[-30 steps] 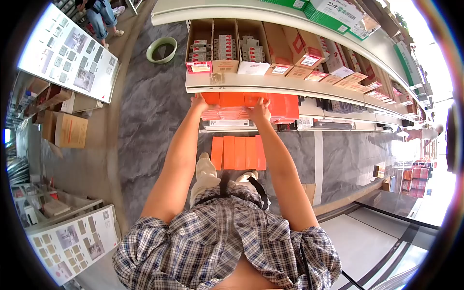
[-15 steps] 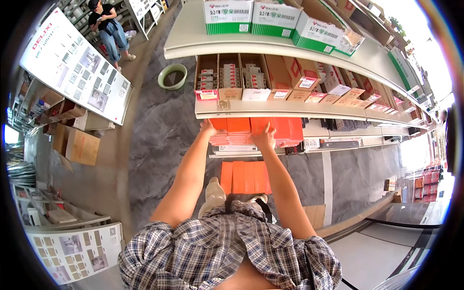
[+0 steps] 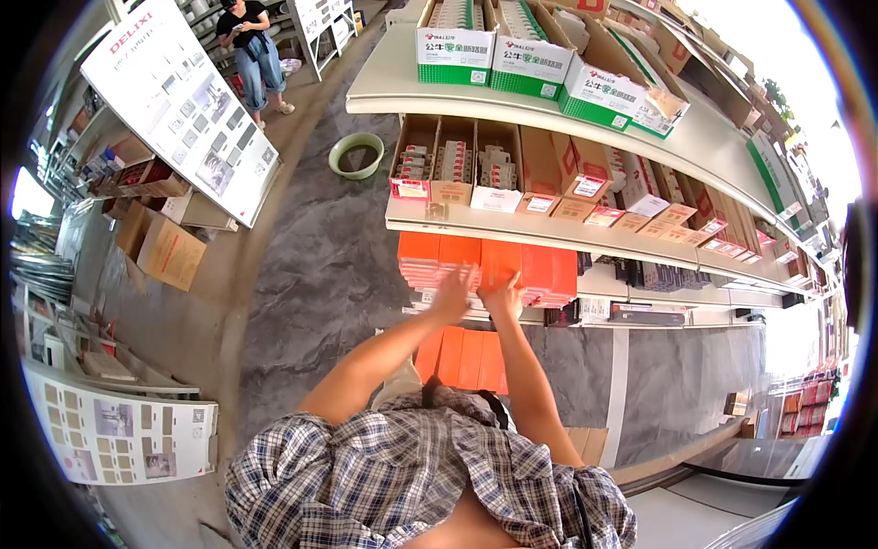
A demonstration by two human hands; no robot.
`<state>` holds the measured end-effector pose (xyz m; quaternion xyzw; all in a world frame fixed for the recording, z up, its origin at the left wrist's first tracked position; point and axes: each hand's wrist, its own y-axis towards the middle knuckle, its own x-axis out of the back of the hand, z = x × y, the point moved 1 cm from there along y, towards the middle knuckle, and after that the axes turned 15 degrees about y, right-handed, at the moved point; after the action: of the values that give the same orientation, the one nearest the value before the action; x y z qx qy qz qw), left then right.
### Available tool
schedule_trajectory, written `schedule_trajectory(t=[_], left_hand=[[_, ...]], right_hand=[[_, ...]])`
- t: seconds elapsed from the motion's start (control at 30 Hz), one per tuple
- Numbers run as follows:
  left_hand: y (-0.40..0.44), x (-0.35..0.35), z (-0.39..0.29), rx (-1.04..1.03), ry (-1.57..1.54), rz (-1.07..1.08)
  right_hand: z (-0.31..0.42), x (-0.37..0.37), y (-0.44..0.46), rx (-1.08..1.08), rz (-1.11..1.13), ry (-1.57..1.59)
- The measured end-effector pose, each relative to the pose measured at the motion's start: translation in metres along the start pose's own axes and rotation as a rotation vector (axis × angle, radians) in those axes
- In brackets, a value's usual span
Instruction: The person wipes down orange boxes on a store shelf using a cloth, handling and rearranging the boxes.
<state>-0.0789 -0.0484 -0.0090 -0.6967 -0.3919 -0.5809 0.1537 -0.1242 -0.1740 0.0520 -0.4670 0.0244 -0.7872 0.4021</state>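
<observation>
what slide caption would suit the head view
Left hand and right hand at stacked orange packs, below a shelf of open cartons.

From my end of the feed I count at least four orange stacks (image 3: 419, 249) and, partly hidden below them, at least four orange packs (image 3: 468, 359) on the floor (image 3: 293, 274). I make it at least three shelves (image 3: 389, 82). Up top I see three green boxes (image 3: 530, 62) plus a partly covered fourth, and one more green box (image 3: 774, 178) further along. Beneath, I get three open boxes (image 3: 450, 191) at the left end; the rest crowd too closely to number. Leftward: one bowl (image 3: 358, 174), one big carton (image 3: 174, 254), two large boards (image 3: 197, 119), one other person (image 3: 251, 46).
</observation>
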Motion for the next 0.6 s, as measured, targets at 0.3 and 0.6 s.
schedule_trajectory(t=[0.3, 0.6], left_hand=[[-0.019, 0.012, -0.069, 0.057, -0.580, 0.021], [0.000, 0.060, 0.003, -0.136, -0.428, -0.133]], right_hand=[[-0.006, 0.054, -0.054, 0.077, -0.007, 0.131], [0.017, 0.028, -0.064, 0.361, 0.001, 0.391]])
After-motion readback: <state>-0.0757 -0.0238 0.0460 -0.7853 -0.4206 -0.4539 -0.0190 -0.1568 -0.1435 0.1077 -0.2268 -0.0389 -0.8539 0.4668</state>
